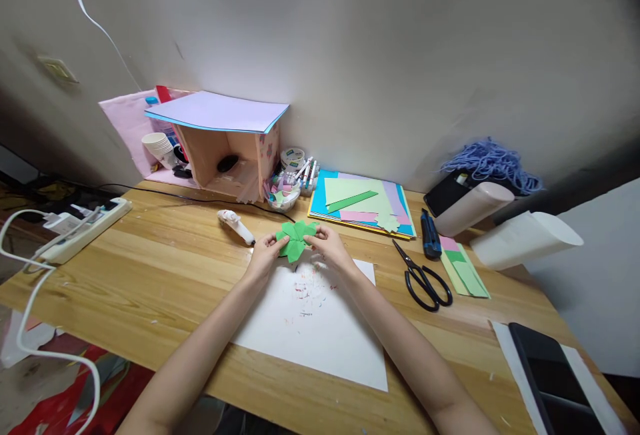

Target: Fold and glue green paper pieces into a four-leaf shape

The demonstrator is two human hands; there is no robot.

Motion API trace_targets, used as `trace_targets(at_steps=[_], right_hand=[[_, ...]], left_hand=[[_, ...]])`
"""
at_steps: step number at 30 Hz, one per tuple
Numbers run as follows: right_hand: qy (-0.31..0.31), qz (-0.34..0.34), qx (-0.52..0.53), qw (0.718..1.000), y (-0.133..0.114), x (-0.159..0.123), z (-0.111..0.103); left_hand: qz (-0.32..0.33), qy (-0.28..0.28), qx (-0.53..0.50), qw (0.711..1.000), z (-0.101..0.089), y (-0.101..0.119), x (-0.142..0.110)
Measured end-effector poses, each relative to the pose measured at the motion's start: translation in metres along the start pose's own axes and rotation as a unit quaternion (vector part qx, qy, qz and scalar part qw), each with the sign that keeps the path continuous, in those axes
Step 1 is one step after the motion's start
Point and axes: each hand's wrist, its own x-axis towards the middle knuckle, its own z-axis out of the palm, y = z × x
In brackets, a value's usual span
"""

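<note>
A green paper flower (pixel 295 240) with pointed, creased petals is held between both hands above the upper end of a white sheet (pixel 320 348). My left hand (pixel 266 255) pinches its left edge between thumb and fingers. On the opposite edge, my right hand (pixel 327 246) grips it the same way. The sheet below carries small red, blue and dark marks. Just left of my left hand lies a white glue gun (pixel 235 226), its dark tip towards the sheet.
Black scissors (pixel 423 278), a blue utility knife (pixel 430 235) and paper strips (pixel 464 270) lie right. Coloured paper (pixel 360 198) is stacked behind. A cardboard box (pixel 220 162) and a tub of scraps (pixel 283 195) stand back left. A power strip (pixel 85 235) and phone (pixel 555 382) sit at opposite sides.
</note>
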Motion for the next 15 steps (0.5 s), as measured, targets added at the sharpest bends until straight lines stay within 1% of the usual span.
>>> trace_targets(at_steps=[6,10,15], right_hand=[[0.004,0.017,0.052,0.998,-0.0035,-0.0028,-0.0004],[0.012,0.024,0.016,1.0,-0.0048,-0.006,0.0014],[0.027,-0.003,0.006,1.0,-0.005,-0.006,0.0024]], left_hand=[[0.006,0.006,0.009,1.0,-0.0028,-0.0029,0.0011],[-0.005,-0.007,0.004,1.0,-0.0032,-0.0047,0.0015],[-0.004,-0.02,0.004,1.0,-0.0033,-0.0049,0.0008]])
